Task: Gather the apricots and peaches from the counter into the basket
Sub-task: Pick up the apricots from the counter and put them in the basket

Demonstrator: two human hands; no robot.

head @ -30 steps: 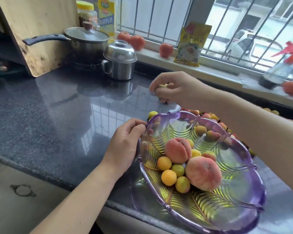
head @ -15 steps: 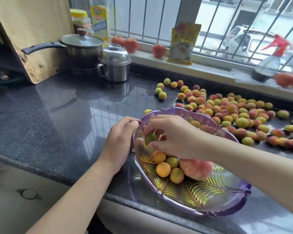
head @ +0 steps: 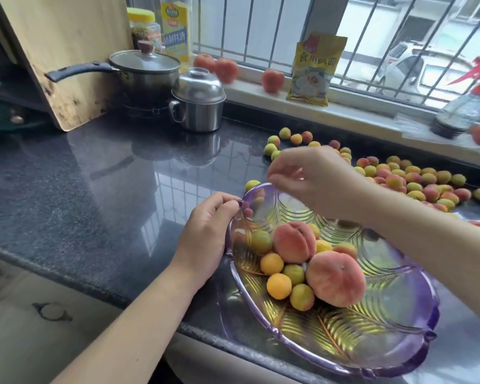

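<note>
counter (head: 108, 176) | basket (head: 399, 353): 2 peaches (head: 294, 242), 8 apricots (head: 279, 286) | 2 hands (head: 205, 239)

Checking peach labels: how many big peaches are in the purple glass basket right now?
2. One large pink peach sits mid-bowl, another just right and nearer the camera, in the purple glass basket. The right forearm could hide more.

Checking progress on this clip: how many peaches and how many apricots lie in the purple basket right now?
Peaches: 2
Apricots: 8 visible
Total: 10 in the basket
</note>
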